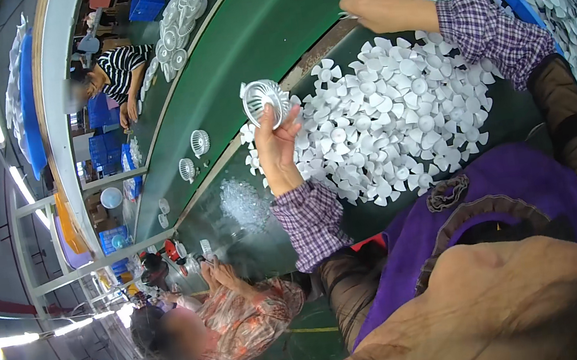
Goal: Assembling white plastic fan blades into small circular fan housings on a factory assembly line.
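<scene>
Housing (pixel 265 94), white and slotted, sits gripped in the curled left hand (pixel 279 145) near heaped fan blades (pixel 403 110) on a green worktop (pixel 516 122), the right hand (pixel 375 8) pinching an indistinct small part (pixel 348 16), conveyor (pixel 229 60) and blue crates (pixel 105 151) beyond.

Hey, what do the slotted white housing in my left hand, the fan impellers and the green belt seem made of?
The slotted white housing looks like molded plastic, faintly glossy, with thin, even ribs. The fan impellers also seem plastic, smooth and satin white, all alike in shape. The green belt may be rubber or PVC, smooth with a soft sheen; the view leaves that open.
</scene>
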Demonstrator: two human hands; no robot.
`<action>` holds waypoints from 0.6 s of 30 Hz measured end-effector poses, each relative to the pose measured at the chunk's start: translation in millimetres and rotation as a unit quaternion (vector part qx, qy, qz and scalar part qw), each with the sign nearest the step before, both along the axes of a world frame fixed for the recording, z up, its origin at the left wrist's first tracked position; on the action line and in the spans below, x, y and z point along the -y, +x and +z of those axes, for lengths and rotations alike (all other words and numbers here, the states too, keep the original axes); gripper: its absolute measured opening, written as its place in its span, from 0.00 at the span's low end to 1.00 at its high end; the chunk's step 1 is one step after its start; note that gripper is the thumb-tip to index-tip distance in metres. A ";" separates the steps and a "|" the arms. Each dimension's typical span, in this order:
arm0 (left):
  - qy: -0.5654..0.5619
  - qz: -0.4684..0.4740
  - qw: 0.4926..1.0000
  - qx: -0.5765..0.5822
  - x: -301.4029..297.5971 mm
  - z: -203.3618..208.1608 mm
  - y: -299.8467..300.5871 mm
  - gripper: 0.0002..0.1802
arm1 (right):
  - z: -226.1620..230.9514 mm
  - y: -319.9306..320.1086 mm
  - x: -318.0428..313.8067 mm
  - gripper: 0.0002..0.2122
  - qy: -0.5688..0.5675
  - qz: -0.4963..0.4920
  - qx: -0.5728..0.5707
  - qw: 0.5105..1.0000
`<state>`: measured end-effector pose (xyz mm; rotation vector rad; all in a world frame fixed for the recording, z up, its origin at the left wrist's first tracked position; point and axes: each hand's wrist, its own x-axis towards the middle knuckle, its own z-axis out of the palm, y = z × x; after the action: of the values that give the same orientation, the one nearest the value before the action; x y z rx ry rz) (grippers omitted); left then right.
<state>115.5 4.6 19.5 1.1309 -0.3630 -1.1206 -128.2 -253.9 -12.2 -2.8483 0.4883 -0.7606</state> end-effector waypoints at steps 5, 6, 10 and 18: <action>-0.038 0.001 0.999 -0.027 -18.9 -13.4 -47.5 0.18 | -26.6 -52.2 15.8 0.12 -0.015 -0.021 -0.174 0.984; -0.050 -0.004 0.999 -0.020 -16.3 -14.5 -54.2 0.18 | -22.0 -52.2 22.0 0.14 0.049 -0.023 -0.189 0.980; -0.031 0.006 1.000 0.003 -9.9 -2.7 -88.1 0.20 | -18.3 -49.9 31.1 0.15 0.070 -0.047 -0.167 0.982; -0.042 0.005 0.998 0.056 10.9 -2.7 -106.2 0.21 | -22.1 -36.1 12.2 0.16 -0.004 -0.079 -0.184 0.980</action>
<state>9.3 -6.3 16.8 1.1234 -0.4872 -1.0260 -164.3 -266.1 -34.3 -2.9922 0.7692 -0.2503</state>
